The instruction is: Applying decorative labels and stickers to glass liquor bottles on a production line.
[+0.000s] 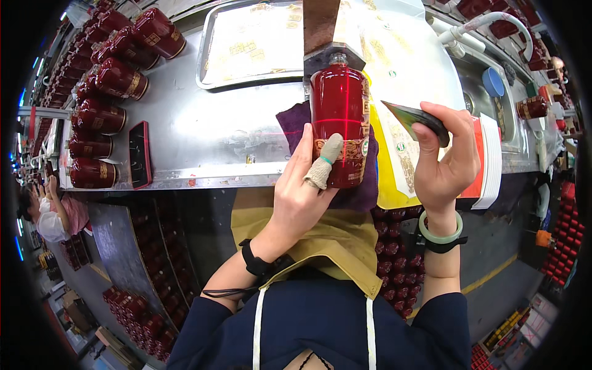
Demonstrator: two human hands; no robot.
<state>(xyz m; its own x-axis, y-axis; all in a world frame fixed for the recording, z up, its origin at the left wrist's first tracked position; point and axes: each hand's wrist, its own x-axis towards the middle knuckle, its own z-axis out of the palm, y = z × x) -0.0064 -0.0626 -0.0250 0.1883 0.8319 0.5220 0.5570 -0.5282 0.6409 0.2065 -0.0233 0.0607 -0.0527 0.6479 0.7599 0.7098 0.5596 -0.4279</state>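
A dark red glass bottle (336, 102) with gold decoration lies on a purple cloth (295, 117), its neck pointing away from me. My left hand (301, 194) grips its lower part, the thumb across the gold band. A cloth finger cover (325, 161) with a green band is on that thumb. Thin red light lines cross the glass. To the right, my right hand (449, 157) pinches a dark, glossy, wedge-shaped scraper (425, 122) between thumb and fingers, its pointed end toward the bottle but apart from it. Beneath it lies a strip of gold decals (401, 151) on a yellow sheet (387, 191).
Several red bottles (98, 117) stand at the left beside a red-rimmed phone-like case (140, 154). A metal tray (206, 58) holds sheets with gold decals. At right are a white-and-red stack (490, 166), a sink with a blue cup (492, 81) and a curved faucet (493, 18).
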